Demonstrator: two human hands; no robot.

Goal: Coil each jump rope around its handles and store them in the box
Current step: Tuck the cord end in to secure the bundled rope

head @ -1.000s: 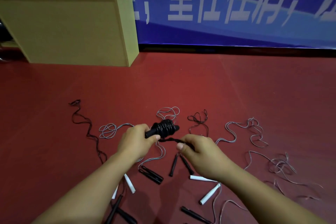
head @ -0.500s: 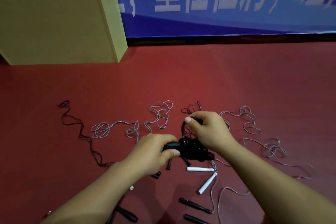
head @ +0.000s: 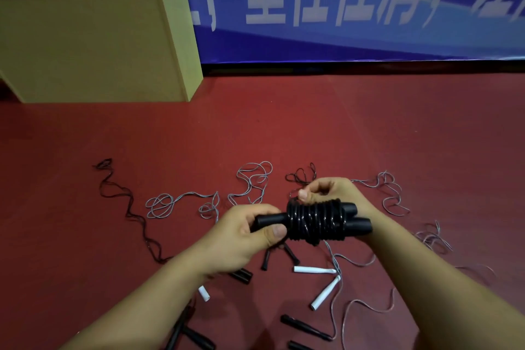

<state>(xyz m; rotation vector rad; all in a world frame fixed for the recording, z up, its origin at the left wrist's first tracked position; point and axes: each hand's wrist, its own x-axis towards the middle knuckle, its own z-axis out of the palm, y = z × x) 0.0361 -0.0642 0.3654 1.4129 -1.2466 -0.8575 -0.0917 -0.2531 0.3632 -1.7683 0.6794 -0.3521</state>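
While the left hand (head: 241, 236) grips one end of a pair of black handles held side by side, the black jump rope (head: 315, 221) sits coiled tightly around their middle, raised above the red floor (head: 341, 128). The right hand (head: 332, 193) is behind the coil, its thumb and fingers pinching the loose end of the black cord at the bundle's upper edge. On the floor beneath and around the hands lie uncoiled ropes: grey cords (head: 252, 179) in loose tangles, a thin black cord (head: 125, 202) trailing off to the left, two white handles (head: 315, 270) just below the bundle, and several black handles (head: 304, 327) nearer the person. The tan wooden box (head: 93, 45) stands well apart at the far left, against a blue banner (head: 355, 6) with white characters.
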